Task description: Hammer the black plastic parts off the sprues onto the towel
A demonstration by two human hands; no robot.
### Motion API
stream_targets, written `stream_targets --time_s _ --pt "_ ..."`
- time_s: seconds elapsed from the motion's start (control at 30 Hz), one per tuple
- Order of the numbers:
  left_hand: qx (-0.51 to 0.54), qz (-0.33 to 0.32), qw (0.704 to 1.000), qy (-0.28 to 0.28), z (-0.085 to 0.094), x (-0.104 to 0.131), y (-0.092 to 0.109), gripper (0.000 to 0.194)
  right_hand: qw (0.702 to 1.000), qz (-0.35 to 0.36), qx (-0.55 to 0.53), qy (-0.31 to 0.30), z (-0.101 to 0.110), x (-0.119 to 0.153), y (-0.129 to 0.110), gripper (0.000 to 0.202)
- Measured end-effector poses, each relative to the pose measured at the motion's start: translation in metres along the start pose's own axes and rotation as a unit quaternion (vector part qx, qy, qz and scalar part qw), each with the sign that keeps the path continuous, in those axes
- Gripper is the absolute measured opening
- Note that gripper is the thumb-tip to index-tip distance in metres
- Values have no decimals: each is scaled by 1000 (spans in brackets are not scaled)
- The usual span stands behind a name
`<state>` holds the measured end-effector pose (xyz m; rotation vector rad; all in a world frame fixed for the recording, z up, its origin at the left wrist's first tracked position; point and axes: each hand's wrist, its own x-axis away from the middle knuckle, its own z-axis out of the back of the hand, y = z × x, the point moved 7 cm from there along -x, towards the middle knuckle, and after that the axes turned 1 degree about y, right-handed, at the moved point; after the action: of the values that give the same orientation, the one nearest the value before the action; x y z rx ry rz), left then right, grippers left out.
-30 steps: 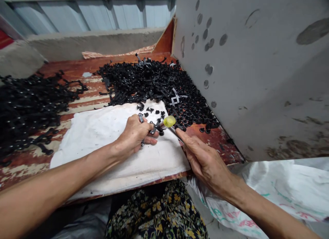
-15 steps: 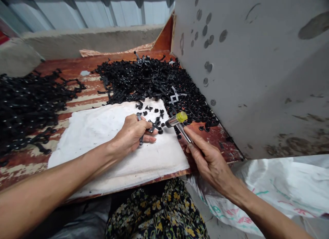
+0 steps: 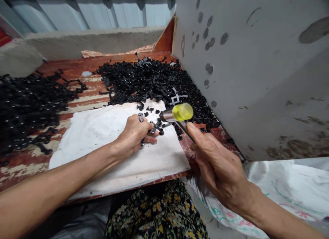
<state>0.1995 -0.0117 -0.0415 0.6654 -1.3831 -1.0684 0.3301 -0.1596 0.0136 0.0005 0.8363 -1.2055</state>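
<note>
My left hand [image 3: 137, 131] rests on the white cloth [image 3: 115, 167], its fingers closed on a black linked part [image 3: 155, 128] with small round ends. In my right hand [image 3: 216, 156] is the metal handle of a small hammer [image 3: 168, 115] with a yellow face and a dark face. The hammer head is raised to the right of the linked part, its yellow end blurred. Small black caps [image 3: 157, 111] lie loose on the cloth near my left fingertips.
A large pile of black parts [image 3: 138, 78] covers the table's back middle, with pale pieces [image 3: 175, 97] on it. Another black pile [image 3: 28, 105] sits at the left. A grey stained panel [image 3: 252, 78] stands on the right. White printed sacking [image 3: 288, 191] lies below it.
My right hand and the hammer have come up closer to the camera, and the hammer head looks larger. My left hand keeps its hold on the linked part in nearly the same place.
</note>
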Motion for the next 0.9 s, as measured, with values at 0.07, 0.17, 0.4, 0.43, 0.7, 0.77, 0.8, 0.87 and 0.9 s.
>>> stream_targets --time_s 0.07,0.17,0.4,0.43,0.7,0.77,0.8,0.87,0.9 --pt "2 -5 1000 -6 -1 0 1 21 999 1 31 -26 -5 1 0 71" --pt "-3 -14 1000 3 -1 0 2 24 996 -20 54 -75 -12 3 4 70" --pt "-17 -19 1000 -6 -2 -2 2 25 997 -13 51 -52 -7 5 4 72" --pt "-18 -23 1000 -3 -1 -2 2 27 995 -19 65 -79 -12 6 7 69" --pt "-35 -17 999 9 1 -5 2 27 1000 -2 -1 3 -1 3 0 71" --pt "-37 -17 999 10 1 -6 1 27 998 -12 31 -48 -9 4 3 71" --pt "-37 -19 999 9 0 -6 1 28 996 -19 44 -72 -13 4 6 70" --pt "-35 -21 999 6 0 -6 1 28 996 -26 40 -75 -11 4 8 69" --pt "-35 -20 999 4 0 -6 1 27 998 -23 30 -49 -7 3 7 69"
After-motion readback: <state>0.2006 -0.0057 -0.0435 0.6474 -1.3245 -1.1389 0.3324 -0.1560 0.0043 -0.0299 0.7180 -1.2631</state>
